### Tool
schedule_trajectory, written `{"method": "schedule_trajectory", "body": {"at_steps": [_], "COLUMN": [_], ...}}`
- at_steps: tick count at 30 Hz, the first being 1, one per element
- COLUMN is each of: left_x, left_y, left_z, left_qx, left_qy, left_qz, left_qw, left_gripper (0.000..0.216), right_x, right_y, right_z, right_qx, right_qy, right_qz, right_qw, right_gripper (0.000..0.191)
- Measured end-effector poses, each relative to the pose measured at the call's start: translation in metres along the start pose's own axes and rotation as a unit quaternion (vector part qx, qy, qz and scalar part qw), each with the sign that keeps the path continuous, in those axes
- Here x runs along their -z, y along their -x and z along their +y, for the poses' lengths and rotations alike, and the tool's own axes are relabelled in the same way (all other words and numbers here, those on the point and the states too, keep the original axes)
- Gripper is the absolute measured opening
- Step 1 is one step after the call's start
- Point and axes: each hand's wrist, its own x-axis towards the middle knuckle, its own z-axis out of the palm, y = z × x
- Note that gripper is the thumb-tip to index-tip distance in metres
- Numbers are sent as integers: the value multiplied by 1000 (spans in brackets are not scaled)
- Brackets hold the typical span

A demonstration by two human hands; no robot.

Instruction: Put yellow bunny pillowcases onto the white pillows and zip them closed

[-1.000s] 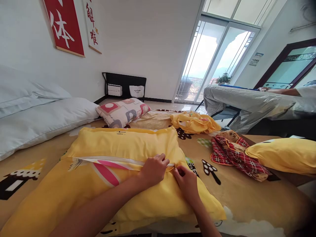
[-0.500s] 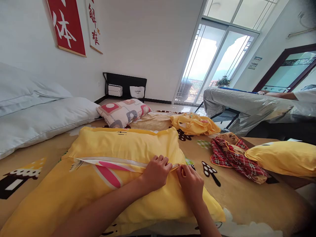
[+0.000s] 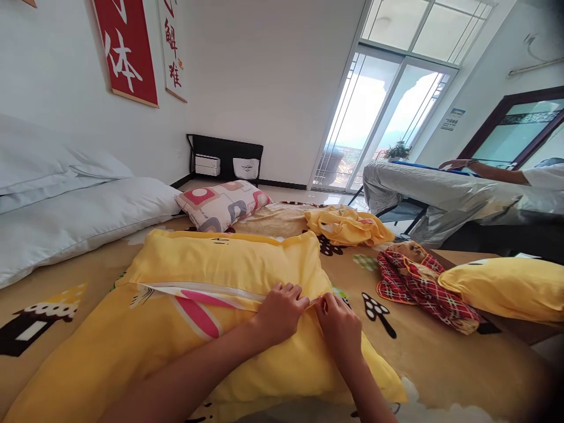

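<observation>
A big yellow pillow (image 3: 229, 264) lies across the bed in front of me. Its cover is open along a zipper seam (image 3: 194, 289), and a pink and white striped inner pillow shows through the gap. My left hand (image 3: 282, 310) presses on the cover with curled fingers at the right end of the seam. My right hand (image 3: 340, 329) pinches the cover's edge right beside it, at the zipper's end. The two hands almost touch.
White pillows (image 3: 79, 205) lie at the left. Further back are a patterned pillow (image 3: 222, 202) and a crumpled yellow cover (image 3: 348, 226). A red plaid cloth (image 3: 418, 285) and another yellow pillow (image 3: 506, 288) are at the right. Another person's arm (image 3: 489, 170) rests on a covered table.
Both hands have shifted slightly right along the seam toward the pillow's corner. The view has tilted a little. The other person's hand has lifted off the covered table.
</observation>
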Motion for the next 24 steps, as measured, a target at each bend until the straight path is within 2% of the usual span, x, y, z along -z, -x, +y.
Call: {"method": "schedule_trajectory", "body": {"at_steps": [4, 7, 9, 11, 14, 16, 20, 22, 24], "left_x": [1, 2, 3, 4, 3, 2, 11, 22, 36], "left_y": [1, 2, 2, 3, 4, 3, 6, 16, 38], "left_z": [-1, -2, -3, -4, -4, -4, -5, -14, -34], "left_qx": [-3, 10, 22, 36, 51, 51, 43, 52, 73], "left_qy": [-6, 2, 11, 17, 27, 38, 29, 7, -1], "left_qz": [6, 8, 7, 5, 3, 6, 8, -2, -11], "left_qw": [1000, 1000, 1000, 999, 998, 998, 999, 999, 997], "left_gripper": [17, 16, 16, 15, 13, 16, 35, 39, 29], "right_x": [2, 7, 10, 10, 4, -2, -11, -14, -18], "right_y": [0, 0, 1, 2, 4, 4, 0, 1, 7], "right_z": [-2, 1, 6, 13, 25, 29, 30, 34, 46], "right_qx": [-23, -43, -60, -124, -236, -221, -117, -107, -114], "right_qy": [-24, -123, -238, -324, -353, -360, -339, -324, -333], "right_qz": [-9, -18, -37, -54, -84, -123, -181, -193, -206], "right_qw": [999, 991, 969, 936, 902, 898, 916, 920, 913], "right_gripper": [39, 38, 37, 39, 49, 50, 42, 41, 39]}}
